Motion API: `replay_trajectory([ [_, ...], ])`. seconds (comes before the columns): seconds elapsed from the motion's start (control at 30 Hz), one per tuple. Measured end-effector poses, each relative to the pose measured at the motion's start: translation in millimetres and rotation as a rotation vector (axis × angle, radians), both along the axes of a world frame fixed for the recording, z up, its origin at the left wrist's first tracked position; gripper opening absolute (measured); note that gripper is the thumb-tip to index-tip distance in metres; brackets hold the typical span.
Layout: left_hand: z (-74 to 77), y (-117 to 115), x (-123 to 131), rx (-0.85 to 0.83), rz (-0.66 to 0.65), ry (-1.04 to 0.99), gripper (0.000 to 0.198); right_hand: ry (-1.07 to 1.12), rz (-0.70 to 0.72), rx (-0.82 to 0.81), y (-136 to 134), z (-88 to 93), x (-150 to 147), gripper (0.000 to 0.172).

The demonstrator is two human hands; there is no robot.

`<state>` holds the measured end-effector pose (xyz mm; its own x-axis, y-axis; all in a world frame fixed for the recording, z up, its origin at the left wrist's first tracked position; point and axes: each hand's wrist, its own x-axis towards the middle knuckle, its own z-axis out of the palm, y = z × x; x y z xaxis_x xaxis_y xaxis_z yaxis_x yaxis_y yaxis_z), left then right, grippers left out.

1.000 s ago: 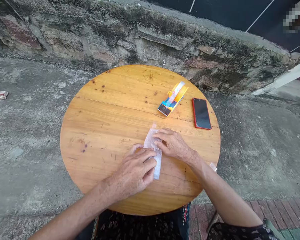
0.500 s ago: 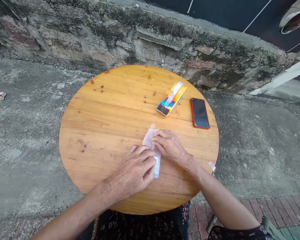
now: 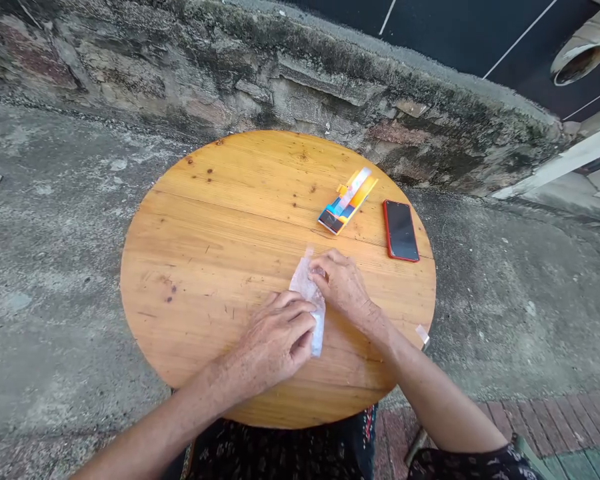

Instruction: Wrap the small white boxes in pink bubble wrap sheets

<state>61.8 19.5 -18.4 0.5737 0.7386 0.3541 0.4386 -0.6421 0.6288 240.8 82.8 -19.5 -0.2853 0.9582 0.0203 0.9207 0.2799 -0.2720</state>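
Observation:
A narrow, whitish bundle of bubble wrap (image 3: pixel 303 279) lies on the round wooden table (image 3: pixel 220 247), its long side running away from me. My left hand (image 3: pixel 279 333) rests over its near half, the curled fingertips gripping the wrap from the left. At the far right edge, my right hand (image 3: pixel 344 285) pinches the wrap between thumb and fingers. From the far end sticks out a short piece of clear tape (image 3: pixel 309 251). Whatever is inside the wrap, if anything, is hidden.
A blue and yellow tape dispenser (image 3: pixel 347 204) stands beyond my right hand. A phone in a red case (image 3: pixel 401 231) lies to its right. Another tape strip (image 3: pixel 422 334) clings to the table's right edge. Behind the table runs a stone wall (image 3: pixel 320 87).
My right thumb and fingers have shifted slightly at the wrap's edge, which looks a little lifted there. My left hand stays on the near half. The whole view has moved slightly.

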Motion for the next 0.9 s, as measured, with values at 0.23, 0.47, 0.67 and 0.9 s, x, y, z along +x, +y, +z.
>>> replay_trajectory([
  [0.23, -2.9, -2, 0, -0.019, 0.013, -0.045, 0.012, -0.188, -0.092, -0.023, 9, 13.7, -6, 0.023],
  [0.47, -2.8, -2, 0, 0.004, 0.027, -0.095, 0.014, -0.207, -0.154, -0.218, 21, 22.7, -14, 0.024],
  [0.67, -4.0, -4, 0, 0.006, 0.035, -0.09, 0.013, -0.111, -0.121, -0.26, 25, 20.0, -12, 0.011],
  [0.9, -7.1, -8, 3, 0.069, 0.116, -0.04, 0.012, 0.139, -0.037, -0.089, 12, 9.1, -5, 0.005],
])
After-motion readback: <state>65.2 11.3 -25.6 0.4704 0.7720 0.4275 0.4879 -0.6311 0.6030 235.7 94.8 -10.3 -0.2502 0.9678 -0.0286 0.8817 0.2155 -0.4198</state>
